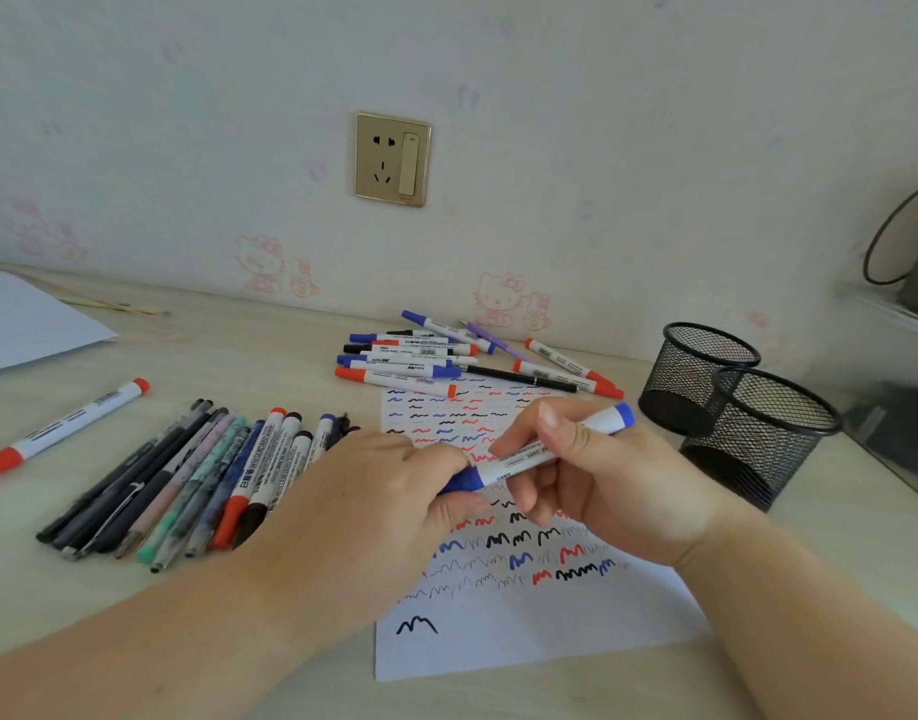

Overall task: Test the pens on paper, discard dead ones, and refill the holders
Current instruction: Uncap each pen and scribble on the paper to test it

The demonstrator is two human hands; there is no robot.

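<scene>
Pale counter (269,356) under both hands: the right hand (618,480) grips a blue marker (545,454) by its barrel, the left hand (394,491) has its fingers pinched on the marker's blue cap, above the scribbled paper (524,626). Two mesh holders (758,428) stand right; two pen piles lie behind and left.

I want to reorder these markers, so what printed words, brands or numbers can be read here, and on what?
"WHITE BOARD": probably, on the markers in the left row; blurred, not certain.
Blue marker held by both hands: print too small to read.
Far marker pile: labels and barcodes too blurred.
Lone red marker: unreadable.
Paper: only scribbles, no words.
</scene>
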